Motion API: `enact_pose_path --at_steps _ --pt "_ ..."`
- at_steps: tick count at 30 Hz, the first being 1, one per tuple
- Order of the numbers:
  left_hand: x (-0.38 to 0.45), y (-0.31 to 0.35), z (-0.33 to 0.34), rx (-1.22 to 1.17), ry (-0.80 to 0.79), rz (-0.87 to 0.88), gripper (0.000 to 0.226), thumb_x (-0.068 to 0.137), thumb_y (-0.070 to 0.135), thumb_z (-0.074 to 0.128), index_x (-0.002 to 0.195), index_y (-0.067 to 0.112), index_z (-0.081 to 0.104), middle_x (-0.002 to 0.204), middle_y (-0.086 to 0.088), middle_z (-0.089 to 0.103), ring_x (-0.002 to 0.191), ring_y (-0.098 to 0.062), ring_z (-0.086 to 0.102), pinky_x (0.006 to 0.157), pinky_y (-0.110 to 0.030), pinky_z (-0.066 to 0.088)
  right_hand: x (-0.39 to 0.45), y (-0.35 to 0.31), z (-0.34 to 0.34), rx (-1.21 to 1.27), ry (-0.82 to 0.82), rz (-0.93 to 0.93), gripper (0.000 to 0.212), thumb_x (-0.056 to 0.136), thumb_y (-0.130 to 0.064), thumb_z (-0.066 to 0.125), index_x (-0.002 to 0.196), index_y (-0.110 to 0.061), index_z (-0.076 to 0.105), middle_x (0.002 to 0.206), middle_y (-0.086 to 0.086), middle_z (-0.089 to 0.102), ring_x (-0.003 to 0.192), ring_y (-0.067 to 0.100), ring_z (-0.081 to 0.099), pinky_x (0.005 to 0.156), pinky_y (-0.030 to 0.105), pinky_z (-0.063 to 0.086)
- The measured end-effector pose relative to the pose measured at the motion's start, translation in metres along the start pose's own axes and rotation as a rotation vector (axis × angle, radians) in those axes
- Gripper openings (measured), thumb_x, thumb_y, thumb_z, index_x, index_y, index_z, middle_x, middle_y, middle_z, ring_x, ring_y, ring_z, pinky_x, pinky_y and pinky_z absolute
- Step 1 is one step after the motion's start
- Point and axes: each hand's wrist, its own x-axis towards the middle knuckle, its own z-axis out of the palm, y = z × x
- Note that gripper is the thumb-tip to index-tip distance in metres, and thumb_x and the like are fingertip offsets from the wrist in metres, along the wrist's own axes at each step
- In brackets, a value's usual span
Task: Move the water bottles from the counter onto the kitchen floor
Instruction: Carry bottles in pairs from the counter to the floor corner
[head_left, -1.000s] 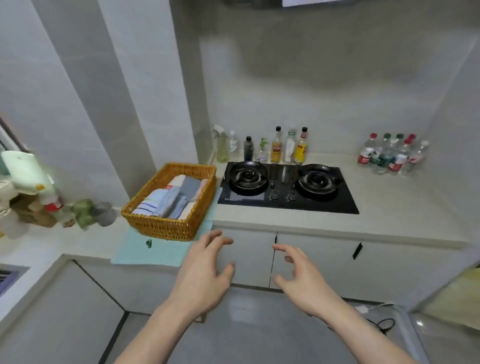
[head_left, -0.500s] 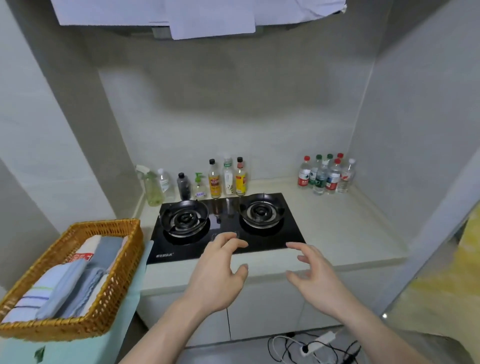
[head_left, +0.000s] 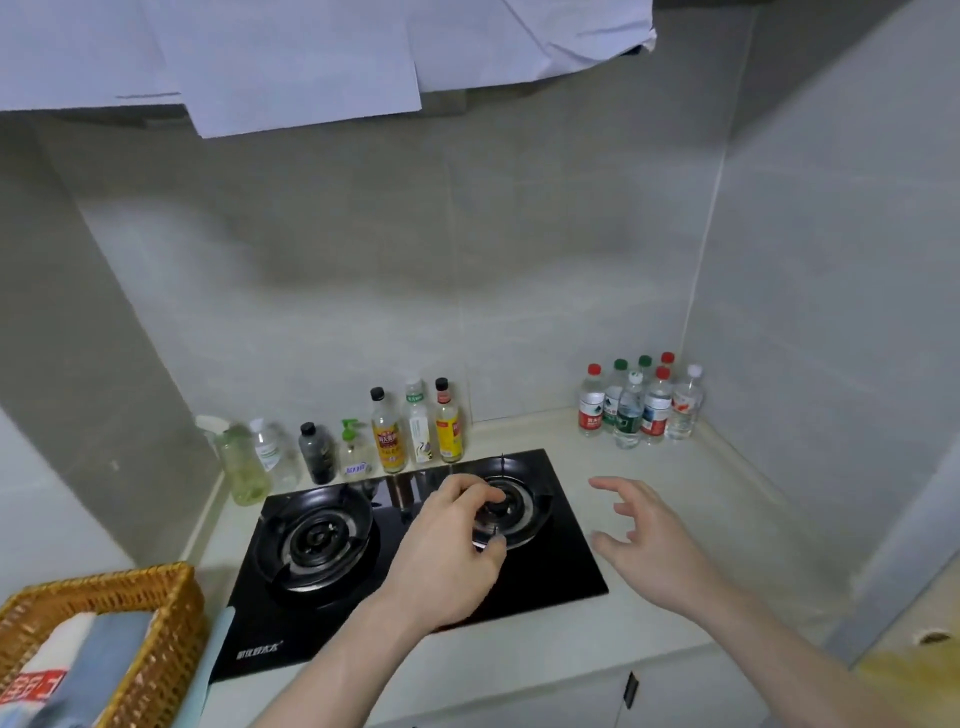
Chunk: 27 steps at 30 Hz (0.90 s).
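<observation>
Several clear water bottles (head_left: 638, 405) with red, green and white caps stand clustered in the back right corner of the pale counter (head_left: 691, 499). My left hand (head_left: 447, 556) hovers over the right burner of the stove, fingers loosely curled and holding nothing. My right hand (head_left: 641, 540) reaches forward above the counter to the right of the stove, fingers spread and empty, well short of the bottles.
A black two-burner gas stove (head_left: 415, 551) fills the counter's middle. Behind it stands a row of condiment and cleaner bottles (head_left: 358, 441). A wicker basket (head_left: 104, 639) with folded cloths sits at the lower left. White sheets (head_left: 311, 57) hang overhead.
The view has come closer to the counter. Both hands have moved forward, now over the stove and counter, and remain empty.
</observation>
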Motion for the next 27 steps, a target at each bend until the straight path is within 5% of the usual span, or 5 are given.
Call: enact_pose_path --at_steps 8,17,22,27 --pt "0.109 -0.008 0.029 -0.031 -0.126 0.059 0.045 0.087 0.029 0.061 0.132 0.029 0.056 0.131 0.015 0.045 0.123 -0.008 0.049 0.105 -0.022 0.039 0.066 0.022 -0.029 -0.043 0.136 0.070 0.054 0.088 -0.025 0.070 0.136 -0.042 0.051 0.136 -0.020 0.045 0.123 0.008 0.054 0.096 0.030 0.051" --pt "0.193 0.010 0.064 -0.015 -0.182 0.044 0.049 0.085 0.031 0.061 0.134 0.030 0.052 0.135 0.010 0.043 0.108 -0.015 0.058 0.097 -0.031 0.048 0.135 0.057 -0.080 -0.177 0.151 0.155 0.057 0.090 -0.022 0.070 0.142 -0.033 0.049 0.142 -0.012 0.043 0.116 0.010 0.059 0.062 0.004 0.040" --pt "0.244 0.030 0.097 0.007 -0.223 0.002 0.054 0.086 0.031 0.060 0.139 0.029 0.048 0.141 0.008 0.039 0.115 -0.018 0.057 0.102 -0.030 0.046 0.185 0.093 -0.113 -0.230 0.119 0.174 0.058 0.084 -0.031 0.069 0.137 -0.039 0.049 0.136 -0.016 0.047 0.106 0.008 0.061 0.083 0.028 0.055" --pt "0.310 0.055 0.150 0.025 -0.292 -0.097 0.059 0.086 0.030 0.059 0.142 0.032 0.043 0.142 0.008 0.037 0.114 -0.020 0.059 0.103 -0.033 0.046 0.246 0.140 -0.144 -0.232 0.029 0.192 0.061 0.085 -0.018 0.069 0.142 -0.028 0.049 0.135 -0.007 0.046 0.115 0.021 0.060 0.096 0.031 0.049"
